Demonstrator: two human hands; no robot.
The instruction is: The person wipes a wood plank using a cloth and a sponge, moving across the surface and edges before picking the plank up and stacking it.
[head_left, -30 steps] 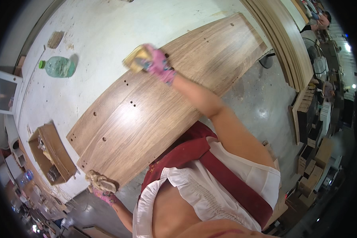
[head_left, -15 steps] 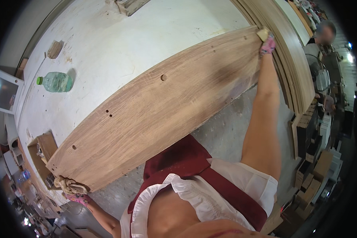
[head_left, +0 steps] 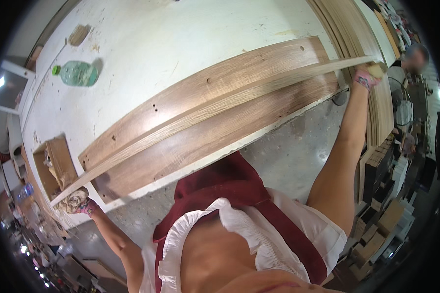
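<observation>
A long wood-grain board [head_left: 220, 103] is tilted up on edge, its narrow side facing me. Beneath it a matching curved board [head_left: 252, 66], with several small holes, lies flat on the white worktable [head_left: 146, 63]. At the raised board's left end, my left hand [head_left: 86, 207], in a pink patterned glove, is closed on it with a crumpled beige rag [head_left: 75, 199] in the grip. My right hand [head_left: 365, 80], gloved alike, grips the far right end, a yellowish pad [head_left: 376, 70] bunched beside the fingers. Some of each hand's fingers are hidden.
A green-tinted bottle [head_left: 78, 73] lies at the back left, near a small brown block [head_left: 79, 35]. An open cardboard box [head_left: 58, 161] stands by the left end. Stacked panels [head_left: 349, 29] line the right side. Another person [head_left: 415, 57] is far right.
The top board has tipped up from lying flat onto its edge, showing the board underneath. Both hands went with its ends, the left one upward, the right one further right.
</observation>
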